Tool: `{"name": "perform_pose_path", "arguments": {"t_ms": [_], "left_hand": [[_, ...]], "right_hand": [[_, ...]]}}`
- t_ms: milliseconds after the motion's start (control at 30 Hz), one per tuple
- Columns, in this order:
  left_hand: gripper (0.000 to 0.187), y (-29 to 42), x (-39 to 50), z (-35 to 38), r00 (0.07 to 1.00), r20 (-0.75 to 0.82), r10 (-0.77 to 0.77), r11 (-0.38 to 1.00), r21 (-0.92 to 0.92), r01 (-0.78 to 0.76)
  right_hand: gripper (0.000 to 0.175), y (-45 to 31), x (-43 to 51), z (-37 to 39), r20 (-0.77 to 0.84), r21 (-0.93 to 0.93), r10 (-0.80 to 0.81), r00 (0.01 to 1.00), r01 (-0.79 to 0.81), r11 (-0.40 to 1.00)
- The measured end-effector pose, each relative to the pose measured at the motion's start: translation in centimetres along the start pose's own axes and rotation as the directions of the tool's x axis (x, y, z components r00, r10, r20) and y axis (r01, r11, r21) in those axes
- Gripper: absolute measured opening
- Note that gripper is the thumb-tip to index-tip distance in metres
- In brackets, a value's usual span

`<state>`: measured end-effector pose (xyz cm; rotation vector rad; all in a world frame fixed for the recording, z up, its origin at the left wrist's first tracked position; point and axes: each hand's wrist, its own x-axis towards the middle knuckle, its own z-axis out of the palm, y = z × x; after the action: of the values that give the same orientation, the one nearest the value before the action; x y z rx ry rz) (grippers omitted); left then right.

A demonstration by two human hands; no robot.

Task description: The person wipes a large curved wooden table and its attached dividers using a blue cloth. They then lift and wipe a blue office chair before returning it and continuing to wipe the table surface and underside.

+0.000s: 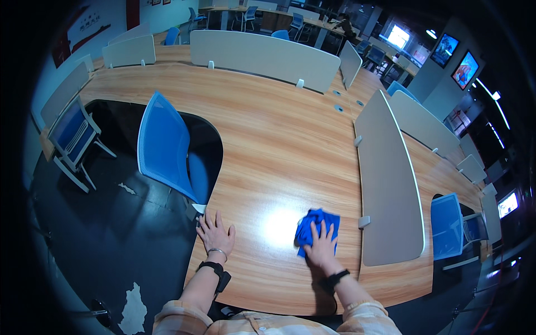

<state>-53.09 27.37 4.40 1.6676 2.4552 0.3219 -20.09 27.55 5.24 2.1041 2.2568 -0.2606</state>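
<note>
My right hand [322, 247] presses a crumpled blue cloth [310, 224] onto the wood-grain desk [268, 167], fingers spread over it. The cloth lies to the left of a grey desk divider [389, 201]. At the desk's left edge, my left hand [217, 233] rests flat with its fingers apart and nothing in it. A thin bracelet and a black wrist device sit on that arm; a black band circles the right wrist. Just beyond my left fingertips stands a blue mesh chair [163, 142], partly tucked into the desk's curved cutout.
A long divider [264, 58] is clamped along the far side. Round cable grommets [338, 108] dot the desktop near its corner. Another blue chair [447, 226] stands right of the grey divider, and one more chair [75, 132] at far left. A person [345, 27] is in the background.
</note>
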Motion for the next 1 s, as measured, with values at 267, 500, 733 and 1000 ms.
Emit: {"name": "perform_pose_path", "arguments": {"t_ms": [267,500,733,1000], "left_hand": [[0.071,0.0,0.0,0.0,1.000,0.015,0.000,1.000,0.003,0.000],[0.071,0.1,-0.1,0.1,1.000,0.006,0.002,1.000,-0.009,-0.002],[0.069,-0.1,-0.1,0.3,0.999,-0.034,0.008,1.000,0.010,-0.008],[0.069,0.0,0.0,0.0,1.000,-0.003,0.008,1.000,-0.016,-0.008]], "right_hand": [[0.091,-0.2,-5.6,-0.4,0.039,0.010,-0.095,0.995,0.095,0.995],[0.085,-4.2,9.1,-1.5,0.052,0.072,0.136,0.989,-0.140,0.988],[0.085,-14.1,6.5,-0.5,0.101,0.000,-0.394,0.914,0.396,0.918],[0.085,3.7,12.3,-3.3,0.048,0.005,0.264,0.963,-0.265,0.964]]}}
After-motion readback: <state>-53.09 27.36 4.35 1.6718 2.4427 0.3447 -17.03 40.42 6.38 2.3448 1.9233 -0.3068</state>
